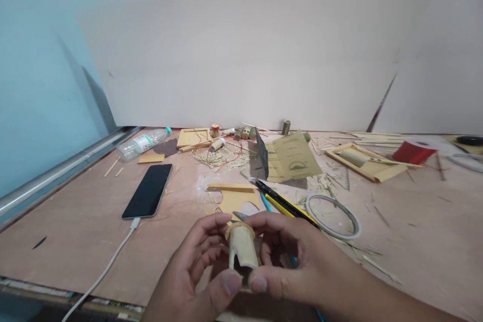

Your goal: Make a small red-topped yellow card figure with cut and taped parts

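Both my hands hold a short pale bamboo tube (242, 249) upright near the front edge of the wooden table (75, 241). A thin tan disc caps its top. My left hand (196, 271) curls round its left side, thumb pressed at the base. My right hand (290, 261) grips the right side, forefinger at the cap and thumb at the bottom. A small metal tip (239, 216) shows just behind the cap; I cannot tell what it belongs to.
A black phone (148, 197) with a white cable lies to the left. Behind the hands lie cut tan card (234, 196), a yellow-black knife (283, 204), a tape ring (332, 216), sandpaper (290, 158), a plastic bottle (141, 144), bamboo scraps, a wooden frame (362, 161) and a red spool (414, 152).
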Available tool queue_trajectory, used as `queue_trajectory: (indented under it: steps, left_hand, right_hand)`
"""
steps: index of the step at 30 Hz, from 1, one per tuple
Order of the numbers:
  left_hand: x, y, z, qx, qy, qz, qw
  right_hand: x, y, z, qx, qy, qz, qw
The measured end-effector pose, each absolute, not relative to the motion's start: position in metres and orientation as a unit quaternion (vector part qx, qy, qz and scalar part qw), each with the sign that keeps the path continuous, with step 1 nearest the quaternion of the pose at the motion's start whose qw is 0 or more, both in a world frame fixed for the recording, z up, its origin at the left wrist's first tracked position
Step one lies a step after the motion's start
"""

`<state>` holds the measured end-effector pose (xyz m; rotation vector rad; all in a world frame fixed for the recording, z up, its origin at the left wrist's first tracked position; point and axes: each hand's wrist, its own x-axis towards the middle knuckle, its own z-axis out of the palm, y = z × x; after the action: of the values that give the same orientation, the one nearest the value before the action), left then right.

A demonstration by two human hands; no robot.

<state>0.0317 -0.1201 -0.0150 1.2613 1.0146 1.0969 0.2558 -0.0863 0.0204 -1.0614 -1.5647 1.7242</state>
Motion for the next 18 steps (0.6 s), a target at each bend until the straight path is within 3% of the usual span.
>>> queue_trajectory:
  steps: [3, 8, 10, 18]
  left_hand:
    - [0.035, -0.125, -0.019, 0.556, 0.452, 0.499, 0.486]
    - [0.045, -0.131, -0.027, 0.684, 0.478, 0.517, 0.194]
    - [0.047, -0.132, -0.029, 0.707, 0.468, 0.513, 0.131]
    - [0.043, -0.132, -0.025, 0.689, 0.455, 0.542, 0.157]
  right_hand:
    - [0.257, -0.085, 0.021, -0.38, -0.577, 0.662, 0.292]
    - [0.257, -0.085, 0.017, -0.336, -0.55, 0.705, 0.297]
    - [0.257, -0.085, 0.014, -0.327, -0.532, 0.724, 0.294]
    - [0.255, -0.086, 0.016, -0.307, -0.514, 0.752, 0.277]
